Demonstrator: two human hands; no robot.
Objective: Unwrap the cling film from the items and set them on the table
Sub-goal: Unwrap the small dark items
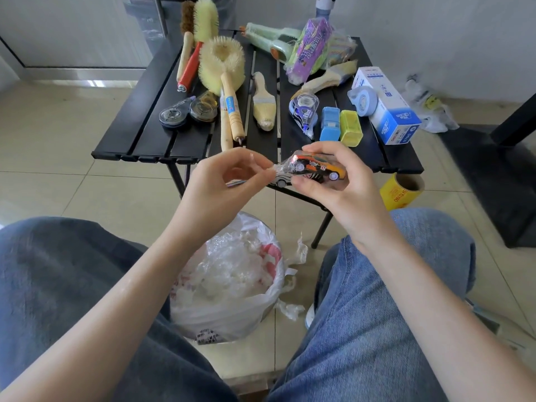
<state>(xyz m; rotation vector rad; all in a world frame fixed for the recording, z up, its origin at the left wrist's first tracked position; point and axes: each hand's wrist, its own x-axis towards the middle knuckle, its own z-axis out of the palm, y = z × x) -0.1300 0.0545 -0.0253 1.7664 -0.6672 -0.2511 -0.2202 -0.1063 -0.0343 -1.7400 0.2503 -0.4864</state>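
Observation:
My right hand [333,181] grips an orange and black toy car [316,168] wrapped in cling film, just in front of the black slatted table [136,132]. My left hand [223,181] pinches the loose end of the cling film [278,168] at the car's left end. A second, dark toy car [281,181] peeks out below the film. On the table lie brushes [223,65], correction tape dispensers [303,110], a blue block [330,123], a yellow-green block [351,127] and a white and blue box [385,105].
A white plastic bag [232,274] full of crumpled cling film sits on the floor between my knees, with scraps [290,309] beside it. A yellow roll [401,190] stands by my right knee. A wrapped purple packet [313,47] and green tools [272,39] lie at the table's back.

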